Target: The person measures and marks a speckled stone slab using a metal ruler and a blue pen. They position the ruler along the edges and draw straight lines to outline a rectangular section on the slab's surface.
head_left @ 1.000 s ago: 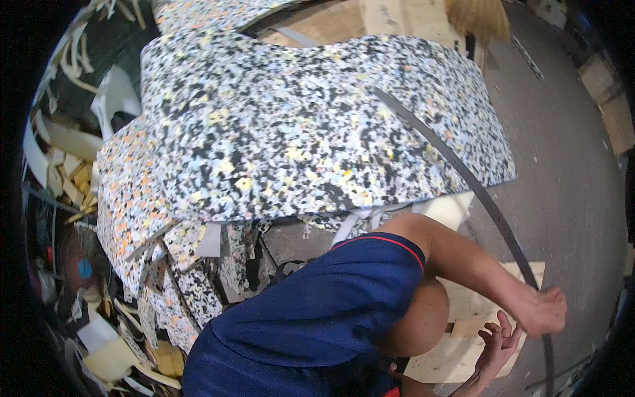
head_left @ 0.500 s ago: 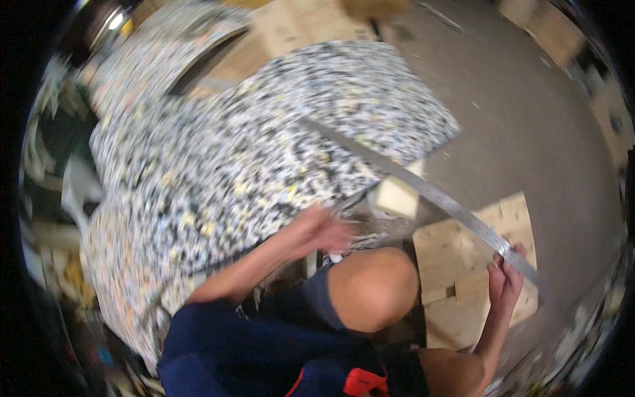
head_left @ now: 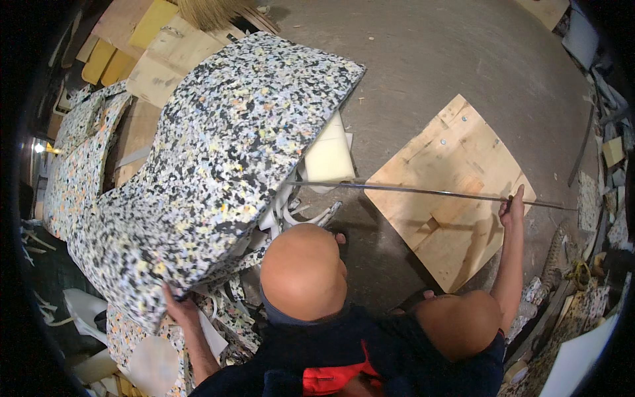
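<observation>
Left hand (head_left: 180, 308) had slid off toward the low left corner of the speckled foam sheet (head_left: 225, 132); 0.5 seconds earlier it was by the knee. Meanwhile the long grey strip (head_left: 423, 192) had swung off most of the foam, so only its far tip overlapped the sheet's right edge (couldn't tell if they touched). Plenty of bare floor (head_left: 410, 53) beyond that edge, fwiw, but the near side was tight, with white scraps (head_left: 301, 213) and 1 bent knee (head_left: 304, 271) right beside it.

Hand-wise: the left had its thumb over the foam's rim, other fingers mostly hidden, and looked clamped on it. The right hand (head_left: 512, 206) was out at the end of a stretched arm, closed around the strip near its outer end, index finger pointing up. That put the strip above a pale wooden board (head_left: 423, 159) on the floor. A cream foam block (head_left: 331, 152) poked out beside the sheet, a straw broom (head_left: 211, 12) lay past it, and offcuts (head_left: 614, 151) littered the right side.
</observation>
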### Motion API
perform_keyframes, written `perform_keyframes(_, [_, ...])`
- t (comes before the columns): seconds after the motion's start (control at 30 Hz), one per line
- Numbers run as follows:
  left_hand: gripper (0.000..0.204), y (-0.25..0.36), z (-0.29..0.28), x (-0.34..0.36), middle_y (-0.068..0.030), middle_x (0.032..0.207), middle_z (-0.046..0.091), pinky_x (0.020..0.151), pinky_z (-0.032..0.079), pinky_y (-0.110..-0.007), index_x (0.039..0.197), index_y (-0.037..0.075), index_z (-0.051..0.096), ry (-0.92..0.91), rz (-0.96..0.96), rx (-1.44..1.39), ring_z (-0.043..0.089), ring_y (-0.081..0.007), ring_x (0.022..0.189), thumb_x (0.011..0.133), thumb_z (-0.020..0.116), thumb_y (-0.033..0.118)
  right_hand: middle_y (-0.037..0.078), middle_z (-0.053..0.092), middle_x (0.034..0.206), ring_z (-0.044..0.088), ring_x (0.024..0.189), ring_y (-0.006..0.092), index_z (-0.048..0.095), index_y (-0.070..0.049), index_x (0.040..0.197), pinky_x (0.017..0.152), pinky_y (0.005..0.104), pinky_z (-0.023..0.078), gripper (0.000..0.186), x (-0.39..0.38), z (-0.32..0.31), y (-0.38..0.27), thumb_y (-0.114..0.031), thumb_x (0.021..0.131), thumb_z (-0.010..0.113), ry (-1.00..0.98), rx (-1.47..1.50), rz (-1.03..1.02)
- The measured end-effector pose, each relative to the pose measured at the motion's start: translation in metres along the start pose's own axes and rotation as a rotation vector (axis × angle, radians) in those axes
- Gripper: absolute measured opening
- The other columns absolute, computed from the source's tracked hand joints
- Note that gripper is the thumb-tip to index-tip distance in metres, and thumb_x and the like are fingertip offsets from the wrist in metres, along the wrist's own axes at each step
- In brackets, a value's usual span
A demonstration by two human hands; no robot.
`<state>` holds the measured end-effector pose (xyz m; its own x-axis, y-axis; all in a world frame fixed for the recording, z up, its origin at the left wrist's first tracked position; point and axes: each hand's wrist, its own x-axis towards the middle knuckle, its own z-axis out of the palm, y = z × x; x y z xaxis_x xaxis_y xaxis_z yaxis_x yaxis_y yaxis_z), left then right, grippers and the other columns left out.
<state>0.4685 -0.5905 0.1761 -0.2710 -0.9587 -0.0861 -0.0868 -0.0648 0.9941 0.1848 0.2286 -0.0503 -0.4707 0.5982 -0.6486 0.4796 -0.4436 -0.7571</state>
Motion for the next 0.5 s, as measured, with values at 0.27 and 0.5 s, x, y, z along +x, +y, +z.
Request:
perform_keyframes(0.27, [0.038, 0.086, 0.02, 0.062, -0.0095, 0.115, 0.073, 0.058, 0.04, -0.031, 0.129, 0.007, 0.067, 0.071, 1.373, 1.18, 0.049, -0.0115, 0.062, 0.096, 0.065, 0.025, 0.005, 0.051, 0.056, 0.048, 0.041, 0.0168, 0.06, -0.004, 0.082, 0.036, 0.0338, 0.038, 0.062, 0.025, -0.029, 0.035, -0.065, 0.089, 0.059, 0.176, -0.302, -0.122])
perform_keyframes(0.5, [0.04, 0.107, 0.097, 0.021, -0.0187, 0.132, 0.06, 0.107, 0.043, -0.049, 0.133, 0.001, 0.057, -0.095, 1.111, 0.621, 0.057, -0.0305, 0.124, 0.099, 0.062, 0.022, 0.03, 0.066, 0.117, 0.069, 0.1, 0.0367, 0.058, 0.012, 0.127, 0.09, 0.04, 0.051, 0.065, -0.054, 0.063, -0.04, -0.039, 0.087, 0.069, -0.107, -0.766, -0.725])
